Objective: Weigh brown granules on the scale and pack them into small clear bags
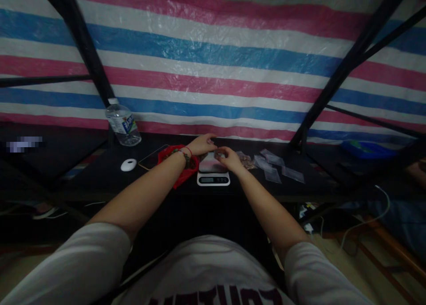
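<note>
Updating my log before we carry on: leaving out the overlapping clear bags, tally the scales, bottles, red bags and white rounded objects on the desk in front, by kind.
Scale: 1
Bottle: 1
Red bag: 1
White rounded object: 1
Total: 4

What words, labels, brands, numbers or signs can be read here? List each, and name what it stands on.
No text reads clearly enough to quote.
Bottle, label: large printed characters, too blurred to read.
Shirt, chest: big dark letters, upside down and cut off by the picture's edge; I cannot read them surely.
Scale, display: too small and blurred to read.
Scale, buttons: any marks are too small to read.
</note>
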Demonstrator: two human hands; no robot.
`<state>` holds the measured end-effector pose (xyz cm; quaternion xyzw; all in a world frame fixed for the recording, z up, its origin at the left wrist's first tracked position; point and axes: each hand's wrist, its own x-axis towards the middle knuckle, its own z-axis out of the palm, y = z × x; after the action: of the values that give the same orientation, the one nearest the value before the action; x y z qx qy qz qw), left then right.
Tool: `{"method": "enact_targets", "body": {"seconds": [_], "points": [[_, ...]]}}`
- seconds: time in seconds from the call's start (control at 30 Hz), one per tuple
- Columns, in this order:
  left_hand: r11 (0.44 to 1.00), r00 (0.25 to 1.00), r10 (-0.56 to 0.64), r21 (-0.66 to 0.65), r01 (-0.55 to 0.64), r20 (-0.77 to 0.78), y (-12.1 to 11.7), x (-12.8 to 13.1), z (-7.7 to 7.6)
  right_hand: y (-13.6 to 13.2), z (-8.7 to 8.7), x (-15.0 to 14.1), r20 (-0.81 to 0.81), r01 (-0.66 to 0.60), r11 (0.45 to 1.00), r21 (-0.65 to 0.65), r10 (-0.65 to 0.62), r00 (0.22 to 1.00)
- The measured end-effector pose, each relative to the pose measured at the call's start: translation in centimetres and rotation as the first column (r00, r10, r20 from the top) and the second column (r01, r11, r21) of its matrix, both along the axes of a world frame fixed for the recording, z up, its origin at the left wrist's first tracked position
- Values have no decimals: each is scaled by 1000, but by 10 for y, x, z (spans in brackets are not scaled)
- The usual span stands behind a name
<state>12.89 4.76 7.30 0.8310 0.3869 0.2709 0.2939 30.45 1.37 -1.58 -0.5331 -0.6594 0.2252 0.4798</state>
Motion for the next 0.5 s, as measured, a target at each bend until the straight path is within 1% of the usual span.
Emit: {"method": "enact_targets", "body": {"seconds": [0.1, 0.13, 0.27, 0.3, 0.37, 0.5], "points": [[994, 991, 106, -8, -106, 80, -14, -23, -12, 0, -2, 0, 50, 77, 997, -3, -76, 996], [993, 985, 119, -31, -116, 124, -20, -32, -15, 0, -3, 1, 53, 85, 996, -12, -84, 995], [988, 953, 5, -147, 42, 303, -49, -65, -24, 2, -8, 3, 44, 43, 999, -20, -43, 998], [985, 941, 13, -166, 47, 339, -56, -71, -26, 2, -9, 3, 42, 32, 999, -28, -31, 999], [984, 912, 71, -176, 1, 404, -69, -82, -31, 1, -10, 4, 41, 26, 998, -58, -24, 999], [976, 839, 216, -141, -167, 500, -88, -93, -44, -5, -9, 2, 59, 57, 993, -107, -50, 997]]}}
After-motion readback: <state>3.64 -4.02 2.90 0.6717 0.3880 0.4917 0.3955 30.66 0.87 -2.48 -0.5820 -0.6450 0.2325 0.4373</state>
